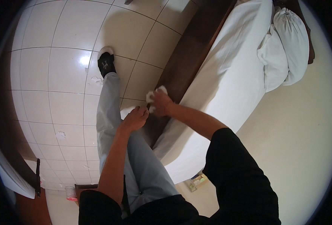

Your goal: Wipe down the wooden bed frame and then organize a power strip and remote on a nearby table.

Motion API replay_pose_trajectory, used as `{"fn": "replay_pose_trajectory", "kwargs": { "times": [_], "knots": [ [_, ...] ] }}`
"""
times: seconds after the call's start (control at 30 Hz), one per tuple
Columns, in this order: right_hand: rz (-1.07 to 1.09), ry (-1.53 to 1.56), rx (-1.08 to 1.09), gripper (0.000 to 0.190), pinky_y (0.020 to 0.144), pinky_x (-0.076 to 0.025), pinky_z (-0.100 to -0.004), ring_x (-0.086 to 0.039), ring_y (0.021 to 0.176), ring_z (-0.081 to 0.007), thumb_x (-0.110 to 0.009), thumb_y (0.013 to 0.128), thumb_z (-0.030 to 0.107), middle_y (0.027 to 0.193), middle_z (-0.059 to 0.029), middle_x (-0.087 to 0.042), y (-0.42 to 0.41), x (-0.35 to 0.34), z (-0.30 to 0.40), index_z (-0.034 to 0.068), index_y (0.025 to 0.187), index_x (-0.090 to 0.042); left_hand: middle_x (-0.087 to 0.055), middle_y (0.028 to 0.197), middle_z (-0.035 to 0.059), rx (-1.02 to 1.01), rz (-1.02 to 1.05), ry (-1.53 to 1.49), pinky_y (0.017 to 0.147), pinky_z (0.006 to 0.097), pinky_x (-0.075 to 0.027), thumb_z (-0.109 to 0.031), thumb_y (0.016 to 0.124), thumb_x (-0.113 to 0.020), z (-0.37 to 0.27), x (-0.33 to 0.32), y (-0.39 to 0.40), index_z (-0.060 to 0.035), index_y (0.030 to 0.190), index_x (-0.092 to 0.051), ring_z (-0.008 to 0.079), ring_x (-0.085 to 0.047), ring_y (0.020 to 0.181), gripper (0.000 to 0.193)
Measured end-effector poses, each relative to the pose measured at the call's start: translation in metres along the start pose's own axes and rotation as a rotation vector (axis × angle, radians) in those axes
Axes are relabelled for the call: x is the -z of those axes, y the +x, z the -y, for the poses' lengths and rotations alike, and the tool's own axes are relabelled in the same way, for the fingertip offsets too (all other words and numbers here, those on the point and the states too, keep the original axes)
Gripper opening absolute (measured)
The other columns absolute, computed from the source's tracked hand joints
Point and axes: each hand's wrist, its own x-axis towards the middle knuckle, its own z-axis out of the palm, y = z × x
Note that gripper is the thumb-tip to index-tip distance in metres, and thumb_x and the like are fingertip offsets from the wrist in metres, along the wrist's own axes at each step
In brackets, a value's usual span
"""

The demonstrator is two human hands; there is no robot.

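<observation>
My right hand (162, 104) grips a crumpled white cloth or tissue (150, 97) against the dark wooden side rail (190, 53) of a bed; the hand is slightly blurred. Close to its left, my left hand (135, 119) has its fingers curled. A small dark spot shows near its fingertips, and whether the hand holds anything is hidden. Alongside the rail, a white sheet (225, 92) covers the mattress and hangs in loose folds. My shoe (106, 62) rests on the tiled floor (67, 70), left of the rail.
Crumpled white scraps (97, 80) lie on the floor near my shoe, and another scrap (60, 135) lies farther left. White pillows (291, 46) sit at the bed's far end. A white-and-pink basket (71, 193) and a second bed's white bedding (12, 171) are at lower left.
</observation>
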Motion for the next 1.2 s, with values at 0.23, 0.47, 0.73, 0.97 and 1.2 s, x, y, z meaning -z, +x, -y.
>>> {"fn": "replay_pose_trajectory", "kwargs": {
  "times": [0.23, 0.47, 0.73, 0.97, 1.2],
  "knots": [
    [-0.367, -0.293, -0.722, 0.056, 0.105, -0.020, -0.0511, -0.035, 0.127, -0.0306, -0.043, 0.084, 0.044, 0.134, -0.0107, -0.045, 0.012, 0.052, -0.176, 0.012, 0.130, -0.051, -0.054, 0.114, 0.0132, 0.163, 0.189, -0.206, 0.091, 0.0375, -0.041, -0.028, 0.094, -0.042, -0.017, 0.014, 0.032, -0.0083, 0.110, -0.052, 0.0325, -0.051, 0.108, 0.028],
    [0.023, -0.132, -0.231, 0.059, 0.109, -0.016, -0.0499, -0.027, 0.135, -0.0264, -0.042, 0.086, 0.049, 0.140, -0.0076, -0.040, 0.022, 0.005, -0.098, 0.018, 0.136, -0.045, -0.053, 0.116, 0.0136, 0.227, 0.246, -0.120, 0.093, 0.0383, -0.041, -0.023, 0.094, -0.043, -0.039, 0.036, 0.047, -0.0063, 0.111, -0.051, 0.0328, -0.050, 0.109, 0.026],
    [-0.242, -0.173, -0.711, 0.050, 0.109, -0.014, -0.0497, -0.026, 0.136, -0.0298, -0.041, 0.088, 0.036, 0.143, -0.0070, -0.036, -0.010, 0.070, -0.197, 0.016, 0.134, -0.047, -0.052, 0.097, 0.0093, -0.349, -0.075, 0.209, 0.070, 0.0407, -0.054, -0.006, 0.076, -0.057, 0.019, 0.011, 0.029, 0.0007, 0.082, -0.056, 0.0302, -0.057, 0.087, 0.009],
    [-0.451, -0.073, -0.486, 0.044, 0.108, -0.018, -0.0502, -0.035, 0.128, -0.0344, -0.051, 0.080, 0.033, 0.133, -0.0129, -0.045, -0.079, 0.039, -0.110, 0.006, 0.113, -0.062, -0.055, 0.102, 0.0131, 0.086, 0.211, -0.137, 0.082, 0.0454, -0.047, -0.021, 0.090, -0.043, -0.015, 0.029, 0.042, -0.0053, 0.094, -0.056, 0.0338, -0.055, 0.094, 0.021],
    [-0.812, 0.159, -0.562, 0.041, 0.107, -0.022, -0.0517, -0.031, 0.130, -0.0357, -0.057, 0.076, 0.026, 0.136, -0.0146, -0.041, -0.123, 0.069, -0.171, 0.007, 0.113, -0.060, -0.057, 0.102, 0.0173, 0.209, 0.270, -0.133, 0.086, 0.0464, -0.044, -0.027, 0.091, -0.041, -0.026, 0.054, 0.060, -0.0098, 0.101, -0.055, 0.0371, -0.054, 0.097, 0.024]
  ]
}}
